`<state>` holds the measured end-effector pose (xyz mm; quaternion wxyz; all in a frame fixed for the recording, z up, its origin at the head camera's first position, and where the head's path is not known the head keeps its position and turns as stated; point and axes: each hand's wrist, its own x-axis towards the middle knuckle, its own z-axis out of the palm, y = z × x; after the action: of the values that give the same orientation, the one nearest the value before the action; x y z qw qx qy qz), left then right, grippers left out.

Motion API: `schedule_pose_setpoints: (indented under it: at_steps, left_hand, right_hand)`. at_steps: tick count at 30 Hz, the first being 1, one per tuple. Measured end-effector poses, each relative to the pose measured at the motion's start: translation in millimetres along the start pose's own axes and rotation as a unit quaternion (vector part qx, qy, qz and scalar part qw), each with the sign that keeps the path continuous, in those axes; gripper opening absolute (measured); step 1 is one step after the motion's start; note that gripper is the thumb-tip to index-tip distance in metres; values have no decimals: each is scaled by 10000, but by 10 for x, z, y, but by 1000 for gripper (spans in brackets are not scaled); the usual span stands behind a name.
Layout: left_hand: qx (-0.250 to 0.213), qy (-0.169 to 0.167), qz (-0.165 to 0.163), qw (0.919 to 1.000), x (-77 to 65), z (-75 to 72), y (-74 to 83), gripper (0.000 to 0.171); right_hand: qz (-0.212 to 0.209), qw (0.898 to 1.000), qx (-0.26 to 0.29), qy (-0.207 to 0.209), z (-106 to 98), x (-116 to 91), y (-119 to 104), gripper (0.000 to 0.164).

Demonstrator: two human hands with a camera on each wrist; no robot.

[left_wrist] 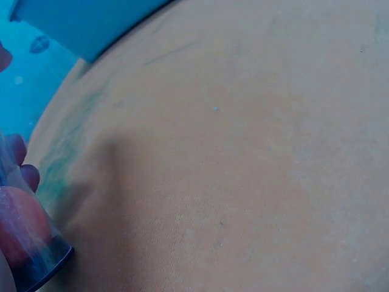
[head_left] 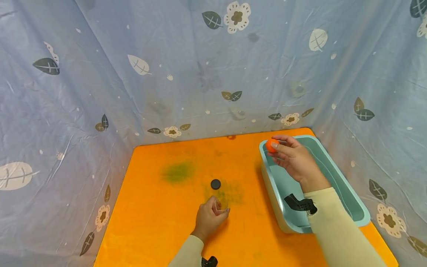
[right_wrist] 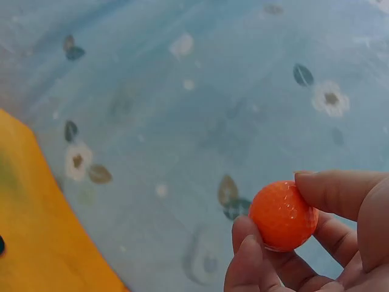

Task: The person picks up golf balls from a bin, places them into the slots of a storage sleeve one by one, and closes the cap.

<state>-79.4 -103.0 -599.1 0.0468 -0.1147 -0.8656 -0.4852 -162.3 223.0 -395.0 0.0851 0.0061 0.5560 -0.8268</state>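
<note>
My right hand (head_left: pixel 298 163) pinches an orange golf ball (head_left: pixel 271 145) between thumb and fingers, above the far left part of a pale teal basin (head_left: pixel 283 183). In the right wrist view the ball (right_wrist: pixel 281 216) shows its dimpled, shiny surface. Near the middle of the table, my left hand (head_left: pixel 207 219) grips a small clear cup (head_left: pixel 221 204), with its thumb and fingers on either side. Only part of that cup (left_wrist: pixel 50 263) shows at the left wrist view's edge, with fingers visible around and through it. Just beyond the cup lies a flat black disc (head_left: pixel 215 184).
An orange table (head_left: pixel 160 207) carries everything, with greenish stains (head_left: pixel 178 171) on its top. Pale blue patterned curtains (head_left: pixel 186 74) hang behind it and at both sides. The basin stands along the table's right edge.
</note>
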Motion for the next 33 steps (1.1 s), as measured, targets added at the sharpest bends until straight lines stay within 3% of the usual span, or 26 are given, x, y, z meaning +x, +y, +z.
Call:
schedule_pose_setpoints:
  at_steps: [5,12,18,25,33]
  left_hand:
    - [-23,1,21,10000,5,6,3,36]
    - [87,39,57,9999,9,15,-14,38]
    - [100,138,116,9998,12,9,-11,39]
    - [141,251,330,9990,22,25,-48,40]
    - [200,380,500,9978,12,12,-53,40]
  right_hand:
    - [-39,9985,-474,-283,248,-72,143,22]
    - [110,9900,-1316,-491,576,-190,352,36]
    - [202,9841,-1651,-625,799,-284,666,38]
    - [130,9731,-2176,-748,951,-375,1046,30]
    - [140,9610,-2653,-769,1023,-433,1332,23]
